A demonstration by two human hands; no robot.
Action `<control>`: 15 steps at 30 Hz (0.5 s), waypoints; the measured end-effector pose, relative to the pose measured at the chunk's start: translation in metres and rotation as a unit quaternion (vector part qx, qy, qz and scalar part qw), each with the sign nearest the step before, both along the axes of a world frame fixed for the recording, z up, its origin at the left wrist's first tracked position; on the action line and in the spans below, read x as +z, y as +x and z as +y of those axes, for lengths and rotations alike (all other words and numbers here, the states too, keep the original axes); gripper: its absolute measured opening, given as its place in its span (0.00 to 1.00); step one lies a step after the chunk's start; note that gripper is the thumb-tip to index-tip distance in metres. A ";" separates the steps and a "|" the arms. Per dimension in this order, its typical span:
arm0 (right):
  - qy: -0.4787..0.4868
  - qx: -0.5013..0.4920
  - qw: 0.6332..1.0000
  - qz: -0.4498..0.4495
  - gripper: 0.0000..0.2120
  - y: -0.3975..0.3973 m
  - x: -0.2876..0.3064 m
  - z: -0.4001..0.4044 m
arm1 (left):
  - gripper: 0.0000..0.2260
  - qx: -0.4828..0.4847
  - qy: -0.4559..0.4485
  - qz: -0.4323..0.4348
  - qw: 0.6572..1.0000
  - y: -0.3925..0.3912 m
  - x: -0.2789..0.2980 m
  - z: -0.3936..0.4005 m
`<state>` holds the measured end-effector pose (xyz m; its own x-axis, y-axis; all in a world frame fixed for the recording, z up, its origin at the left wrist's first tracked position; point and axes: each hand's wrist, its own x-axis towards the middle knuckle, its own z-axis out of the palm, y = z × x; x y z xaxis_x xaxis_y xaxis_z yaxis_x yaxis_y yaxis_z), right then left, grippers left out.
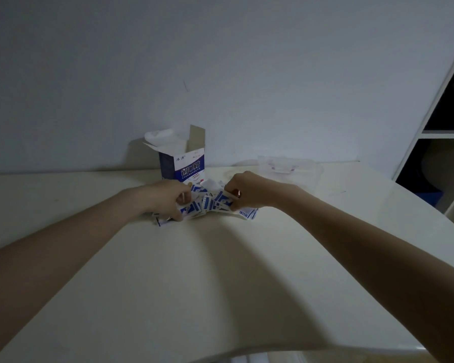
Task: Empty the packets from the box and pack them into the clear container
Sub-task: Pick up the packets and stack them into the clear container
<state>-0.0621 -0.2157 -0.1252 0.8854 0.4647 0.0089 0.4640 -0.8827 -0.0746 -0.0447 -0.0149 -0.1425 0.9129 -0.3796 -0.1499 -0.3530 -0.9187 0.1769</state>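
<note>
Two hands work at one heap of packets (210,203), small blue-and-white sachets lying in a loose pile on the pale desk (220,271), toward its far edge. Left hand (168,199) sits at the left side of the heap, fingers curled down into it and gripping several packets; a few strays lie just under and beside its heel. Right hand (247,191) sits at the right side of the heap, fingers and thumb bent inward and pinching packets at the pile's edge; one packet pokes out from beneath its wrist. Both forearms are bare and reach in from the near corners of the view. Box (185,166), blue and white with printed lettering, stands upright just behind the heap, touching or nearly touching it, top flaps open. A crumpled white item sits at its open top, kind not discernible. Clear container (290,167) rests on the desk behind and to the right of the right hand, near the wall; contents hard to read through the dim light. White wall (220,74) behind; a shelving unit (446,142) at far right.
</note>
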 end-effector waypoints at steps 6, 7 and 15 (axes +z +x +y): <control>0.018 -0.056 0.998 0.032 0.08 0.002 -0.003 -0.015 | 0.16 0.001 -0.081 -0.098 0.992 0.000 -0.002 -0.014; 0.027 -0.070 0.996 0.037 0.10 0.002 -0.001 -0.017 | 0.17 0.009 -0.115 -0.109 0.987 0.000 0.002 -0.017; 0.471 -0.155 0.844 0.205 0.03 -0.003 0.015 -0.033 | 0.09 0.090 -0.372 -0.015 0.924 0.002 0.019 -0.044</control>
<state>-0.0655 -0.2490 -0.1104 0.9814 0.1685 -0.0925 -0.0141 -0.4171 -0.9088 -0.0428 -0.0593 -0.1230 0.9708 -0.2094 0.1173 -0.2212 -0.5907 0.7760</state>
